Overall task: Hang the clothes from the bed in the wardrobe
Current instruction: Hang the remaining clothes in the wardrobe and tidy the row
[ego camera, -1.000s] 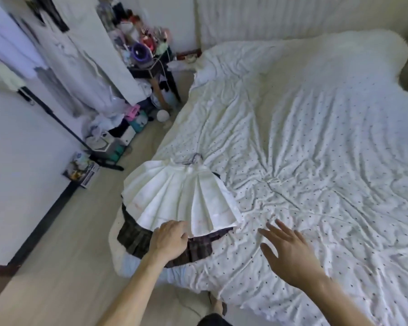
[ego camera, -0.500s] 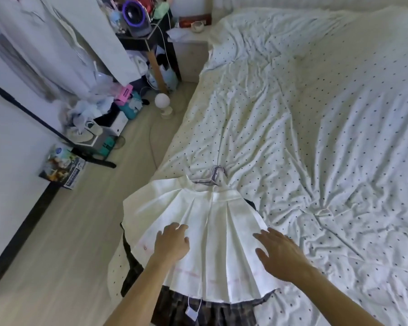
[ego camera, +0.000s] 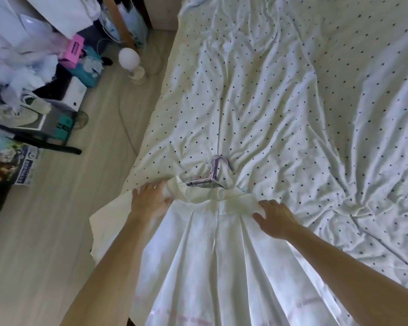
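White pleated skirt (ego camera: 222, 255) on the bed (ego camera: 292, 90), your hands at its waistband.
The waistband sits just below the hanger (ego camera: 216, 172). Left of the hanger, your left hand (ego camera: 151, 198) rests with fairly straight fingers on the waistband's end. Right of it, your right hand (ego camera: 276, 217) bends its fingers onto the cloth; whether it grips cannot be told.

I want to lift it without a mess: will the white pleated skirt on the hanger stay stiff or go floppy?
Probably floppy: the white pleated skirt lies in soft folds and its waistband bunches by the right hand. Likely light, since the cloth looks thin. It might slide along the hanger if lifted tilted.
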The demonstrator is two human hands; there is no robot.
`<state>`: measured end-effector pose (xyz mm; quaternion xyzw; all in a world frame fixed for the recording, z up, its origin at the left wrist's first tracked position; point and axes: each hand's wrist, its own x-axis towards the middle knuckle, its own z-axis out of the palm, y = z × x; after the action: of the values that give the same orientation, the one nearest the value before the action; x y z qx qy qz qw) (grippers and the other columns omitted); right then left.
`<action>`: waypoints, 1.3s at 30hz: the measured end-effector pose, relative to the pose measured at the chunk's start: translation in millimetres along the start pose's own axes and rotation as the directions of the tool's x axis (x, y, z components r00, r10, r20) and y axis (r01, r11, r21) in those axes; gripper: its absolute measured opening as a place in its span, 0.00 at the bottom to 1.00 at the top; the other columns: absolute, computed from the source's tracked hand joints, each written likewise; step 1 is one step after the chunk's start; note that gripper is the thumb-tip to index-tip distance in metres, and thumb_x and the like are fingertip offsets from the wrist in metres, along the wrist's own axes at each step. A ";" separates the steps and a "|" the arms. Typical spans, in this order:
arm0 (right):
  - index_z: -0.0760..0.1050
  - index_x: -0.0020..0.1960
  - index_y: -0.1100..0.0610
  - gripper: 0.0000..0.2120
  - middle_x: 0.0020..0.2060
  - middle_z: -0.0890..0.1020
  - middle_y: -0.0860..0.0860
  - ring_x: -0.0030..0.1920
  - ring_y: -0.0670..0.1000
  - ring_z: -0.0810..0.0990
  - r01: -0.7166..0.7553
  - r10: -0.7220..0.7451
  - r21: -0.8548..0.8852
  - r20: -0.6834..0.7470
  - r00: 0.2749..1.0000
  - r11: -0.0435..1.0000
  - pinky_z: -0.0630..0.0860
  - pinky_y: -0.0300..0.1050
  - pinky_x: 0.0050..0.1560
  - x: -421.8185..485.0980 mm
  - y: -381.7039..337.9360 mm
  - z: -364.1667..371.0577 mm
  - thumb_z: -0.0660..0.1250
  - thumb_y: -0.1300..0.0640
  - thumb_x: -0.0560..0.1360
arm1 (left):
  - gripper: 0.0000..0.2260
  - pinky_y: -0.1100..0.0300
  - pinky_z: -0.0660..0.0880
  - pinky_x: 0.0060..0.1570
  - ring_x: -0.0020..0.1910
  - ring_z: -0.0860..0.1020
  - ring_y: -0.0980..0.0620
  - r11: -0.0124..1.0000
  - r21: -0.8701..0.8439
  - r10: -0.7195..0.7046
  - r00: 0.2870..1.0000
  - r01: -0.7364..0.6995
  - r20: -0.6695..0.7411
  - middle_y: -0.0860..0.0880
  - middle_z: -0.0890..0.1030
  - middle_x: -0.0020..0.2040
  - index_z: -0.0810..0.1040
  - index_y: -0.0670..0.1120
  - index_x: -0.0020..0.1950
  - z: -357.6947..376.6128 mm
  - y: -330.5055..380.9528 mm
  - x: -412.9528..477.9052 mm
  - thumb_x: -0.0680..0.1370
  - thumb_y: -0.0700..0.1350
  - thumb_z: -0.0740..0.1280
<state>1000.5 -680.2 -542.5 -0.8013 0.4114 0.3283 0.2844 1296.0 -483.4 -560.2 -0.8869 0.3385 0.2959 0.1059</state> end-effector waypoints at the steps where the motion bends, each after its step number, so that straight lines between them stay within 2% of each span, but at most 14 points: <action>1: 0.64 0.75 0.53 0.26 0.69 0.72 0.54 0.70 0.60 0.69 -0.006 0.006 0.001 -0.002 1.000 1.000 0.66 0.52 0.70 5.8 0.3 -0.1 0.57 0.43 0.82 | 0.28 0.43 0.66 0.65 0.69 0.70 0.44 1.000 0.009 -0.001 1.000 0.001 0.015 0.50 0.73 0.70 0.64 0.57 0.74 3.1 -0.7 7.1 0.75 0.61 0.64; 6: 0.72 0.63 0.51 0.13 0.58 0.76 0.51 0.61 0.55 0.72 -0.024 0.033 0.098 -0.091 0.995 0.995 0.72 0.50 0.59 12.1 1.0 -1.5 0.65 0.50 0.80 | 0.20 0.50 0.69 0.55 0.57 0.76 0.44 0.997 0.069 0.043 0.996 -0.038 -0.073 0.48 0.78 0.55 0.73 0.49 0.59 -0.3 3.6 14.0 0.73 0.58 0.70; 10: 0.68 0.53 0.50 0.07 0.46 0.78 0.50 0.48 0.55 0.76 0.003 0.017 0.191 -0.102 0.995 0.981 0.74 0.48 0.46 -8.0 -0.6 -0.8 0.65 0.54 0.78 | 0.14 0.53 0.69 0.46 0.49 0.79 0.44 0.989 0.055 0.142 0.978 -0.135 -0.155 0.48 0.79 0.50 0.73 0.46 0.54 -14.8 2.7 -7.4 0.77 0.56 0.68; 13: 0.74 0.58 0.52 0.10 0.44 0.78 0.49 0.46 0.55 0.77 0.120 -0.063 0.298 -0.194 0.979 0.947 0.72 0.46 0.43 -43.4 4.9 -7.0 0.66 0.57 0.77 | 0.12 0.53 0.72 0.44 0.47 0.80 0.45 0.985 -0.095 0.126 0.979 -0.142 -0.159 0.51 0.80 0.46 0.71 0.48 0.52 -35.1 4.2 -39.1 0.77 0.54 0.68; 16: 0.79 0.60 0.52 0.12 0.43 0.81 0.49 0.43 0.52 0.78 0.242 -0.124 0.380 -0.310 0.943 0.892 0.71 0.43 0.42 -92.1 19.6 -14.9 0.70 0.57 0.77 | 0.12 0.53 0.76 0.49 0.49 0.79 0.50 0.953 -0.265 0.123 0.988 -0.145 -0.097 0.58 0.81 0.48 0.74 0.58 0.56 -62.7 6.3 -76.9 0.75 0.53 0.69; 19: 0.78 0.64 0.52 0.14 0.47 0.80 0.48 0.46 0.50 0.78 0.218 -0.052 0.431 -0.365 0.930 0.876 0.70 0.42 0.46 -150.6 40.9 -20.9 0.70 0.55 0.78 | 0.15 0.55 0.76 0.55 0.53 0.78 0.59 0.882 -0.434 0.198 0.980 -0.182 -0.009 0.64 0.81 0.50 0.75 0.63 0.56 -96.4 18.7 -118.5 0.71 0.54 0.72; 23: 0.79 0.63 0.50 0.15 0.45 0.78 0.44 0.48 0.48 0.78 0.170 0.111 0.566 -0.427 0.897 0.807 0.68 0.39 0.49 -244.3 86.8 -25.8 0.71 0.59 0.77 | 0.17 0.61 0.71 0.57 0.58 0.75 0.67 0.817 -0.480 0.395 0.916 -0.318 0.066 0.66 0.80 0.54 0.78 0.63 0.56 -143.6 65.5 -184.6 0.69 0.52 0.77; 26: 0.81 0.57 0.47 0.14 0.41 0.77 0.39 0.39 0.44 0.77 0.158 0.290 0.662 -0.513 0.808 0.733 0.68 0.31 0.42 -318.2 136.2 -27.7 0.74 0.61 0.75 | 0.22 0.67 0.69 0.62 0.62 0.75 0.66 0.754 -0.521 0.537 0.833 -0.401 0.135 0.63 0.80 0.58 0.78 0.59 0.62 -175.5 119.4 -237.7 0.70 0.51 0.79; 28: 0.81 0.54 0.43 0.14 0.40 0.78 0.37 0.39 0.38 0.78 0.177 0.379 0.710 -0.550 0.744 0.682 0.69 0.25 0.41 -367.7 173.5 -23.8 0.73 0.61 0.75 | 0.26 0.61 0.68 0.69 0.65 0.75 0.62 0.708 -0.556 0.624 0.755 -0.436 0.203 0.59 0.81 0.62 0.77 0.57 0.67 -190.9 161.4 -276.1 0.70 0.54 0.78; 30: 0.77 0.50 0.34 0.19 0.43 0.81 0.37 0.42 0.37 0.80 0.219 0.440 0.722 -0.602 0.666 0.657 0.68 0.23 0.42 -412.6 214.0 -14.8 0.73 0.60 0.75 | 0.24 0.59 0.67 0.68 0.64 0.76 0.62 0.684 -0.561 0.679 0.689 -0.466 0.255 0.59 0.82 0.59 0.77 0.66 0.64 -200.7 208.0 -318.1 0.69 0.62 0.77; 32: 0.75 0.49 0.28 0.23 0.47 0.82 0.37 0.46 0.45 0.81 0.228 0.510 0.733 -0.628 0.587 0.640 0.70 0.26 0.45 -456.6 258.3 0.5 0.72 0.59 0.76 | 0.20 0.60 0.67 0.66 0.61 0.76 0.66 0.656 -0.557 0.724 0.633 -0.510 0.273 0.62 0.83 0.56 0.76 0.70 0.60 -201.8 262.1 -360.9 0.69 0.67 0.73; 35: 0.74 0.47 0.21 0.26 0.47 0.79 0.32 0.46 0.45 0.79 0.210 0.616 0.754 -0.637 0.464 0.622 0.69 0.36 0.47 -519.2 320.8 29.9 0.71 0.56 0.77 | 0.15 0.62 0.66 0.64 0.56 0.75 0.70 0.600 -0.529 0.789 0.553 -0.599 0.268 0.62 0.82 0.54 0.73 0.64 0.62 -187.0 350.6 -417.3 0.76 0.60 0.67; 37: 0.77 0.53 0.27 0.21 0.48 0.79 0.36 0.49 0.48 0.79 0.224 0.685 0.771 -0.634 0.359 0.596 0.69 0.37 0.51 -562.3 356.2 54.5 0.70 0.57 0.78 | 0.16 0.68 0.67 0.59 0.54 0.74 0.71 0.554 -0.537 0.827 0.497 -0.636 0.264 0.62 0.79 0.56 0.72 0.57 0.67 -168.3 412.6 -460.7 0.79 0.53 0.67; 39: 0.80 0.62 0.45 0.15 0.51 0.78 0.43 0.53 0.50 0.77 0.209 0.759 0.799 -0.601 0.251 0.564 0.66 0.35 0.51 -603.8 390.3 85.1 0.69 0.59 0.79 | 0.11 0.74 0.72 0.50 0.49 0.79 0.67 0.524 -0.607 0.846 0.452 -0.598 0.284 0.59 0.82 0.52 0.77 0.54 0.63 -143.5 467.2 -504.7 0.81 0.45 0.66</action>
<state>376.2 -528.2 -208.9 -0.5227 0.7418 -0.3563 0.2224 750.6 -617.3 -138.0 -0.5207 0.5731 0.6179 -0.1365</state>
